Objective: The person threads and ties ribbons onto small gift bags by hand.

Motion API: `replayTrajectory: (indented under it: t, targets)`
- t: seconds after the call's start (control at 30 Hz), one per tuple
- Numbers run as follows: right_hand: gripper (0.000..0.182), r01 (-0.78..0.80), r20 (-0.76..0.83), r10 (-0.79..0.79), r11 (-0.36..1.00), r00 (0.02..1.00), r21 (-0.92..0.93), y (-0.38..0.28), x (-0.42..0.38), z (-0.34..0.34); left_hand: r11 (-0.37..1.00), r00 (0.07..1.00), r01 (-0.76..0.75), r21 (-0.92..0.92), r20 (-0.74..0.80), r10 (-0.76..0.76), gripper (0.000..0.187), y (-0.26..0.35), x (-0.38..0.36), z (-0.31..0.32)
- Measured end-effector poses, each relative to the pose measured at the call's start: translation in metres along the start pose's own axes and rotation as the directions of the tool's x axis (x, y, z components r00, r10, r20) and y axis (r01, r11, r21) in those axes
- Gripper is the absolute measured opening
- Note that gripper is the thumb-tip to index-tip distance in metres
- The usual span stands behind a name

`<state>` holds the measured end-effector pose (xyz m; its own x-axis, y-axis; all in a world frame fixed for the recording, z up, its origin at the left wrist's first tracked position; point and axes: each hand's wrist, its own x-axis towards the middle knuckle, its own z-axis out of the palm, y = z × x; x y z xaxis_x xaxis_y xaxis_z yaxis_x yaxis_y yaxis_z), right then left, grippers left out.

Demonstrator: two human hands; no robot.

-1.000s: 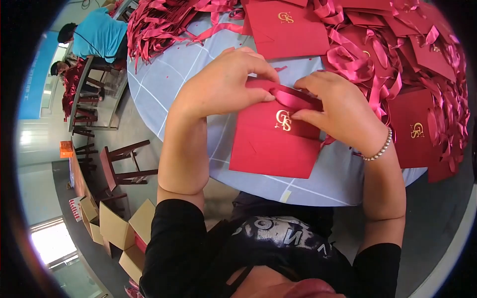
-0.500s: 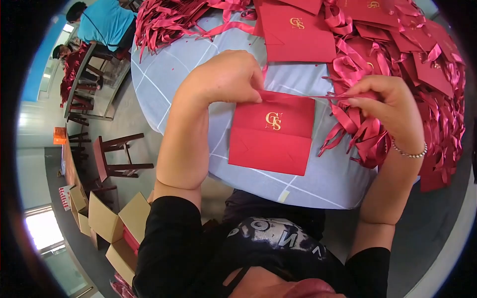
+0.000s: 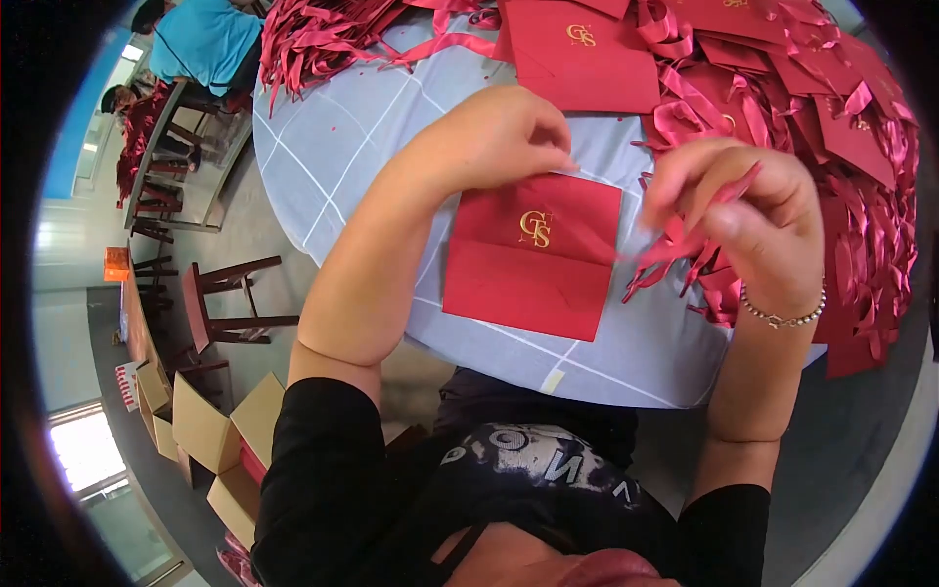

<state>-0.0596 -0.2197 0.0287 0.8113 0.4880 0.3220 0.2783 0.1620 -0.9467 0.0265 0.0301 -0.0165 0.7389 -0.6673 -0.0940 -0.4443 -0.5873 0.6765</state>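
A red bag with gold letters (image 3: pixel 528 274) lies flat on the light blue tablecloth (image 3: pixel 333 147) in front of me. My left hand (image 3: pixel 518 137) is bent over the bag's top edge, its fingertips close together near the top right; what they hold, if anything, is too small to make out. To the right of the bag, my right hand (image 3: pixel 738 201) is raised with curled fingers, pinching the end of a red ribbon (image 3: pixel 738 184). Part of this hand is blurred.
More red bags (image 3: pixel 587 59) lie beyond my hands, with a ribboned pile (image 3: pixel 841 127) on the right. Loose red ribbons (image 3: pixel 323 44) are heaped at the back left. Left are a wooden stool (image 3: pixel 201 308), open cartons (image 3: pixel 210 426) and a person in blue (image 3: pixel 205 44).
My left hand has moved right along the bag's top edge. My right hand has turned and curled; the ribbon stretched between both hands is no longer taut. The bag has shifted slightly left.
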Motion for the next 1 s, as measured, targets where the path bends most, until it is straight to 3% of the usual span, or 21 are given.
replayTrajectory:
  t: [0.07,0.17,0.3,0.5,0.7,1.0]
  targets:
    - [0.012,-0.216,0.031,0.214,0.969,0.976,0.118,-0.008,-0.001,0.019,0.996,0.996,-0.061,0.068,0.076,0.055,0.027,0.0,-0.001,0.002]
    - [0.015,-0.393,0.049,0.392,0.897,0.919,0.202,-0.003,0.007,0.023,0.996,0.985,-0.067,0.061,0.165,0.056,0.027,0.003,-0.005,-0.001]
    - [0.019,-0.447,-0.08,0.451,0.892,0.889,0.064,0.023,0.011,0.019,0.997,0.979,-0.071,0.013,0.193,0.067,0.026,0.005,-0.009,-0.006]
    - [0.021,-0.406,-0.219,0.364,0.892,0.906,-0.198,0.047,0.01,0.026,0.988,0.988,-0.151,0.007,-0.015,0.151,0.019,0.006,-0.018,-0.012]
    - [0.015,-0.462,-0.288,0.436,0.887,0.853,-0.025,0.047,0.013,0.026,0.991,0.99,-0.059,-0.118,-0.137,0.043,0.015,0.007,-0.019,-0.015]
    - [0.012,-0.395,-0.445,0.235,0.864,0.865,-0.311,0.062,0.012,0.042,0.997,0.974,-0.058,-0.047,-0.223,0.046,0.018,0.011,-0.019,-0.01]
